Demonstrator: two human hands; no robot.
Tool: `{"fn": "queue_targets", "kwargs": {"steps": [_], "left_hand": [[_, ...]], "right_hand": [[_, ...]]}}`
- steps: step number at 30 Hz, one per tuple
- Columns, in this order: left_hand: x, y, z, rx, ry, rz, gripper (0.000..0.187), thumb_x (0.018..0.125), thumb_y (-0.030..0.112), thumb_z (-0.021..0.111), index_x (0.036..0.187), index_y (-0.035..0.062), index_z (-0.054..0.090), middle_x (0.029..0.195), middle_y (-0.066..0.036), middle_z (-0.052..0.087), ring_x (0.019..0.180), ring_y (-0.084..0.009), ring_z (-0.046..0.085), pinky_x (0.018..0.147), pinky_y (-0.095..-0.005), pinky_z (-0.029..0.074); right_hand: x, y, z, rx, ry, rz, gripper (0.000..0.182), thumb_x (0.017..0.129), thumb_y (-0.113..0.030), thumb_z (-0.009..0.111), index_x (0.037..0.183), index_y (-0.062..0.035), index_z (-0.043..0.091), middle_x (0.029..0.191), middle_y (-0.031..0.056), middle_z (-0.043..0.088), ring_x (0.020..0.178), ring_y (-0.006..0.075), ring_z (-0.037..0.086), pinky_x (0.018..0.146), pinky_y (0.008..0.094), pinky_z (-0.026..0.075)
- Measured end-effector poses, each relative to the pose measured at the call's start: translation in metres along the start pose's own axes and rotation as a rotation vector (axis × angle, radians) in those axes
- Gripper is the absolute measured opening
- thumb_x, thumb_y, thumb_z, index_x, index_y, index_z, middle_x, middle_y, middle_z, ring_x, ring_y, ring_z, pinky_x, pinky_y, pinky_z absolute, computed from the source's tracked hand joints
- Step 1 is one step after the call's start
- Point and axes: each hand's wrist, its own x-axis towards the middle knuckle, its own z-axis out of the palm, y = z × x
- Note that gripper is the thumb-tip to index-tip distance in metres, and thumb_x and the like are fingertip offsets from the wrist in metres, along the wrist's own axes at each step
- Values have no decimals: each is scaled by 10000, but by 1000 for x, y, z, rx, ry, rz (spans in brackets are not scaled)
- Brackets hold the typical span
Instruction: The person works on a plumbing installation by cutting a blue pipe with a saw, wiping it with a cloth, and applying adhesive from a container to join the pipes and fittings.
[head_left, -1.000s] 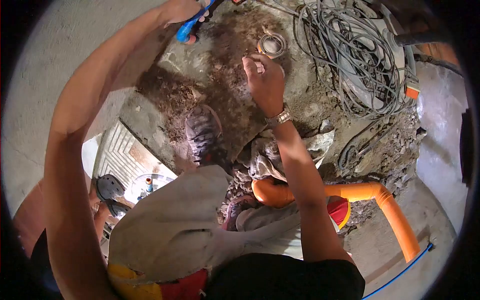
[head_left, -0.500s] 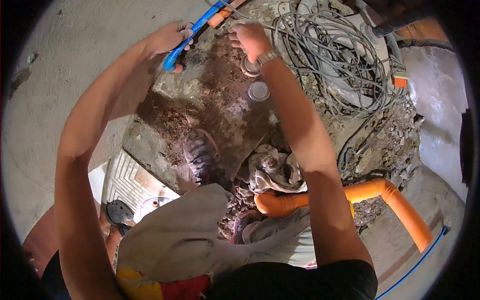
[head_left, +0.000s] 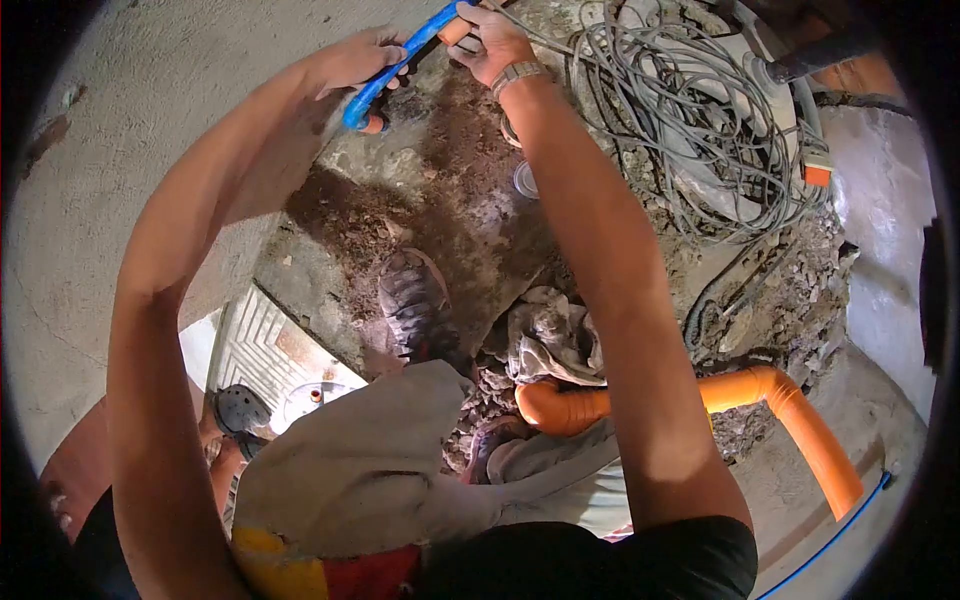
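Observation:
A blue pipe (head_left: 408,66) slants across the top, ending in an elbow with an orange-brown mouth (head_left: 373,124). My left hand (head_left: 365,60) is closed around this pipe a little above the elbow. Beside the pipe's upper part is a short orange pipe piece (head_left: 455,31). My right hand (head_left: 492,48), with a watch on the wrist, has its fingers closed at the orange piece, the thumb side reaching to the blue pipe. A round tin (head_left: 510,131) and a pale round lid (head_left: 525,180) lie below, partly hidden by my right forearm.
Coiled grey cable (head_left: 690,120) lies at upper right on rubble. A large orange drain pipe (head_left: 745,388) bends across the lower right, near a crumpled dirty cloth (head_left: 550,335). My shoe (head_left: 415,300) stands on the dirt. Another person's foot (head_left: 240,408) is beside a white tray (head_left: 270,345).
My right hand has moved up from above the tin to the orange piece and blue pipe. My left hand keeps hold of the blue pipe. The view has shifted slightly.

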Motion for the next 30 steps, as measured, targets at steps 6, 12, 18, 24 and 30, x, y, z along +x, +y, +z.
{"fn": "queue_targets", "kwargs": {"steps": [6, 12, 18, 24, 30], "left_hand": [[2, -1, -4, 15, -9, 5, 338, 1045, 238, 482, 1370, 155, 519, 1029, 26, 591, 857, -83, 577, 786, -276, 543], [-1, 7, 1, -10, 37, 25, 317, 1045, 248, 481, 1344, 157, 533, 1027, 20, 610, 857, -87, 579, 797, -262, 538], [16, 22, 2, -176, 73, -147, 345, 1028, 403, 483, 1201, 122, 587, 1022, 8, 630, 866, -108, 588, 795, -292, 528], [31, 32, 6, -149, 98, -163, 384, 1011, 434, 519, 1115, 82, 634, 1004, -10, 645, 848, -121, 604, 744, -315, 526], [31, 38, 11, -180, 147, -196, 350, 1022, 395, 529, 1117, 72, 624, 945, -10, 618, 799, -117, 588, 698, -291, 529]], "right_hand": [[13, 4, -4, 74, -80, -18, 181, 850, -194, 802, 950, -86, 697, 966, 72, 643, 838, 238, 620, 592, 406, 481], [15, 5, -8, 120, -101, -39, 203, 827, -216, 817, 949, -98, 705, 1011, 64, 652, 881, 257, 633, 650, 460, 482], [17, 4, -5, 84, -87, -64, 230, 821, -211, 813, 991, -113, 692, 1006, 59, 649, 893, 249, 633, 679, 444, 506], [10, -3, -1, 31, 13, -44, 263, 806, -200, 825, 997, -94, 681, 1008, 72, 645, 884, 247, 627, 668, 430, 501], [9, -5, 3, 43, 28, -40, 283, 797, -154, 824, 1018, -62, 673, 979, 71, 651, 855, 241, 633, 649, 409, 503]]}}
